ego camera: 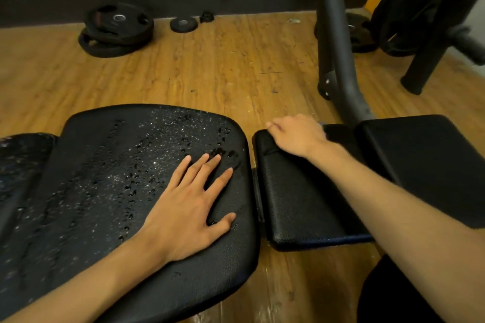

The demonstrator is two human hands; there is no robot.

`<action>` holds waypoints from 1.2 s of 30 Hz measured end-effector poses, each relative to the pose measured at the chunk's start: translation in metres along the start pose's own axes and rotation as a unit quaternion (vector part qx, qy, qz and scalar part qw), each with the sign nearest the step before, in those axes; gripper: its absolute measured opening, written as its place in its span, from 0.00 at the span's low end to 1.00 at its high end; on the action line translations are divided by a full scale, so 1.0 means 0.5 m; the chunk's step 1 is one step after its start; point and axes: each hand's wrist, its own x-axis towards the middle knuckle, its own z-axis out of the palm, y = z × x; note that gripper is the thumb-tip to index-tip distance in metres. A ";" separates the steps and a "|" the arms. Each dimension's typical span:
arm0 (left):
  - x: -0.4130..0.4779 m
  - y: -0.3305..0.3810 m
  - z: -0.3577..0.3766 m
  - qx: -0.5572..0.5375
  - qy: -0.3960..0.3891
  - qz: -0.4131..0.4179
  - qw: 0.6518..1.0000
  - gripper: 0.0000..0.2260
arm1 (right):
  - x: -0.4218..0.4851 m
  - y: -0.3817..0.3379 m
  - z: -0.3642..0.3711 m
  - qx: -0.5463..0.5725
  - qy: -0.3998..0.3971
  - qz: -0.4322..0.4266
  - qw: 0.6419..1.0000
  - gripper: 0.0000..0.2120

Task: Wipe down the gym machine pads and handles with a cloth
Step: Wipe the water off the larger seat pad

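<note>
Left hand (183, 207) flat on wet seat pad (105, 178), fingers spread, right hand (296, 136) at far edge of smaller pad (296, 204), grip too blurry to tell

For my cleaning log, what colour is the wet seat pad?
The wet leatherette seat pad is black; head view.

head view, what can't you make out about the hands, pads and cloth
Head view:
Right hand: motion-blurred, fingers curl out of sight over the small pad's far edge; its grip is unclear.
Cloth: none visible; possibly hidden under that hand.
Wet pad: left end cut off by the frame edge; left hand covers part.
</note>
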 end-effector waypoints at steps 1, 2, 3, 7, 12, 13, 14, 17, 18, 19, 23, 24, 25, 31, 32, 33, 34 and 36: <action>0.002 0.000 -0.001 -0.003 0.002 -0.003 1.000 0.36 | 0.003 -0.031 0.013 0.010 -0.001 -0.022 1.000 0.21; 0.004 0.001 -0.002 -0.008 0.001 -0.004 1.000 0.36 | 0.004 -0.053 0.024 0.005 0.001 -0.044 0.999 0.21; 0.005 0.002 -0.002 -0.012 0.001 -0.004 1.000 0.36 | 0.004 -0.066 0.033 -0.005 0.006 -0.065 0.998 0.20; 0.007 -0.003 0.002 -0.023 0.006 -0.002 1.000 0.35 | -0.032 0.004 0.010 0.000 0.010 -0.100 0.995 0.21; 0.009 -0.005 0.003 -0.022 0.004 -0.003 1.000 0.35 | -0.056 0.175 -0.029 -0.013 0.045 0.084 0.995 0.18; 0.009 -0.005 0.004 -0.021 0.001 -0.001 1.000 0.35 | -0.045 0.165 -0.033 -0.007 0.044 0.123 0.991 0.19; 0.009 -0.006 0.005 -0.021 -0.001 0.000 1.000 0.35 | -0.031 0.133 -0.031 -0.019 0.036 0.142 0.989 0.21; 0.010 -0.008 0.008 -0.019 -0.005 -0.001 1.000 0.36 | -0.001 -0.008 0.001 -0.025 0.013 0.048 0.998 0.25; 0.011 -0.007 0.009 -0.018 -0.005 0.000 1.000 0.36 | -0.001 -0.048 0.012 -0.012 0.011 0.000 1.000 0.25; 0.012 -0.006 0.009 -0.017 -0.005 0.000 1.000 0.35 | -0.004 -0.069 0.017 0.000 0.006 -0.036 0.999 0.24; 0.012 -0.009 0.010 -0.016 -0.003 0.002 1.000 0.35 | -0.022 0.025 -0.005 0.009 0.000 -0.062 0.998 0.20; 0.012 -0.009 0.009 -0.015 -0.003 0.002 1.000 0.35 | -0.027 0.076 -0.015 0.002 0.006 -0.031 0.999 0.19; 0.012 -0.009 0.009 -0.016 -0.005 0.001 1.000 0.35 | -0.037 0.123 -0.028 0.000 0.011 0.010 1.000 0.18; 0.014 -0.010 0.008 -0.006 -0.017 -0.001 1.000 0.35 | -0.012 0.082 -0.021 -0.026 0.021 0.085 0.996 0.26; 0.013 -0.010 0.008 -0.007 -0.017 -0.002 1.000 0.35 | -0.003 0.040 -0.009 -0.019 0.016 0.058 0.998 0.27; 0.013 -0.010 0.009 -0.008 -0.015 -0.004 1.000 0.36 | 0.003 -0.001 0.005 -0.012 0.012 0.028 0.999 0.25; 0.014 -0.010 0.009 -0.008 -0.013 -0.004 1.000 0.36 | 0.004 -0.035 0.015 -0.007 0.017 0.000 1.000 0.22; 0.015 -0.009 0.009 -0.010 -0.015 -0.003 1.000 0.35 | -0.007 -0.059 0.028 -0.010 0.059 -0.041 0.997 0.17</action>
